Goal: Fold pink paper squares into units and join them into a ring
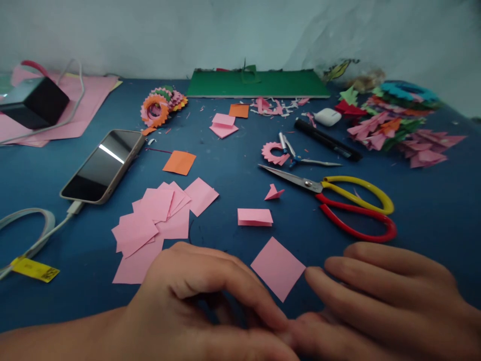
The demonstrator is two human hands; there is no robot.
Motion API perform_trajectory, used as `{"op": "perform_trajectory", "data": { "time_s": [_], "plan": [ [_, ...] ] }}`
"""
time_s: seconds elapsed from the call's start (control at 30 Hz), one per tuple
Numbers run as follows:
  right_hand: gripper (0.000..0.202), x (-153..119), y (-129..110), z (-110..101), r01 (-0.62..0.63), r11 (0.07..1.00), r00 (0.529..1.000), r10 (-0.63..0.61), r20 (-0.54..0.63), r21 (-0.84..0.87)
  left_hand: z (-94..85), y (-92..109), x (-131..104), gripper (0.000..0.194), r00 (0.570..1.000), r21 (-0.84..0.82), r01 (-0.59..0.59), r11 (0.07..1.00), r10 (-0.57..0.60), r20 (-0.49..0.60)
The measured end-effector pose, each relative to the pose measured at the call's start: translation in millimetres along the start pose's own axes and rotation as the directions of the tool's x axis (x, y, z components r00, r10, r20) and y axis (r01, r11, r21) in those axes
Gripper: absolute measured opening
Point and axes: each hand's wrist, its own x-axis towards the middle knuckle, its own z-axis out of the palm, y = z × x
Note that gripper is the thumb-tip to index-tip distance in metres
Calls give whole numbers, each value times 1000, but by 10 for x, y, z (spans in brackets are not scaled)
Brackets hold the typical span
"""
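Note:
My left hand (210, 301) reaches in from the lower left, its fingers curled and pressed together at the tips; what they pinch, if anything, is hidden. The fingertips meet the thumb side of my right hand (391, 296), whose other fingers stretch out to the left, slightly apart. Just beyond the hands lies a flat pink square (278, 269), one corner near my right index finger. Behind it are a folded pink strip (255, 216) and a small folded pink piece (274, 192). Several pink squares (136, 233) overlap beyond my left hand.
Scissors (307, 184) with yellow and red handles lie open at right, near small snips (296, 159) and a black pen (327, 140). A phone (103, 166) with a cable is at left. Folded paper pieces (398, 125) are heaped at back right, and a green board (259, 83) lies by the wall.

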Motion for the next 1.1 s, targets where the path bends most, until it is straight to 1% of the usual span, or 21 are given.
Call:
{"op": "perform_trajectory", "data": {
  "time_s": [0.13,0.3,0.37,0.43,0.5,0.53,0.57,0.63,0.67,0.7,0.73,0.77,0.8,0.83,0.87,0.9,0.93,0.97,1.0,1.03,1.1],
  "plan": [
    [22,55,2,0,39,999,999,-39,-24,-11,-4,7,1,22,1000,-2,3,1000,-3,5],
    [32,206,67,-73,175,982,966,-184,-182,-66,3,11,7,22,1000,-24,-1,1000,1,5],
    [21,263,91,-128,191,980,971,-198,-133,-59,4,11,8,20,1000,-15,8,1000,-8,2],
    [10,309,81,-163,172,983,985,-170,-40,62,-4,13,12,16,1000,8,17,1000,-17,-7],
    [15,343,15,-151,1,949,1000,-3,6,316,-23,16,18,17,1000,26,-4,1000,4,-23],
    [16,353,-41,-125,-129,866,980,187,-73,483,-35,17,23,18,998,37,-41,998,43,-39],
    [15,357,-108,-87,-212,716,924,368,-102,665,-47,17,28,20,993,57,-94,994,97,-59],
    [9,346,-258,13,-343,294,865,468,179,892,-69,12,38,22,968,139,-222,965,235,-89],
    [11,330,-331,68,-373,31,831,455,319,927,-77,7,42,23,949,193,-278,941,300,-93],
    [17,310,-396,120,-398,-203,812,377,447,895,-83,2,44,23,935,240,-316,918,344,-83],
    [24,287,-449,164,-434,-383,799,254,544,816,-87,-4,44,23,929,270,-339,901,366,-55],
    [29,265,-487,197,-458,-531,763,176,622,713,-89,-10,45,22,932,277,-344,897,362,-15],
    [34,247,-509,217,-455,-599,736,162,657,658,-89,-17,45,20,937,266,-341,902,347,25],
    [35,236,-514,222,-432,-628,738,167,654,648,-89,-23,47,18,947,244,-321,915,317,56],
    [33,234,-505,213,-402,-601,747,220,627,691,-89,-30,50,16,957,215,-291,932,283,71],
    [27,244,-482,192,-376,-506,763,306,569,776,-89,-38,55,14,968,185,-250,950,244,59],
    [19,264,-451,163,-342,-350,793,391,467,872,-89,-44,62,12,979,157,-203,966,202,25],
    [12,294,-415,131,-341,-120,799,486,355,932,-90,-50,68,11,989,132,-143,981,146,-16],
    [14,332,-378,100,-343,124,807,547,224,931,-90,-55,74,9,995,109,-84,990,90,-52],
    [19,373,-345,75,-317,314,829,551,100,895,-89,-60,79,9,996,89,-31,996,38,-79],
    [23,452,-295,55,-258,480,847,529,-42,838,-87,-66,81,11,995,68,31,997,-24,-99]
  ]
}}
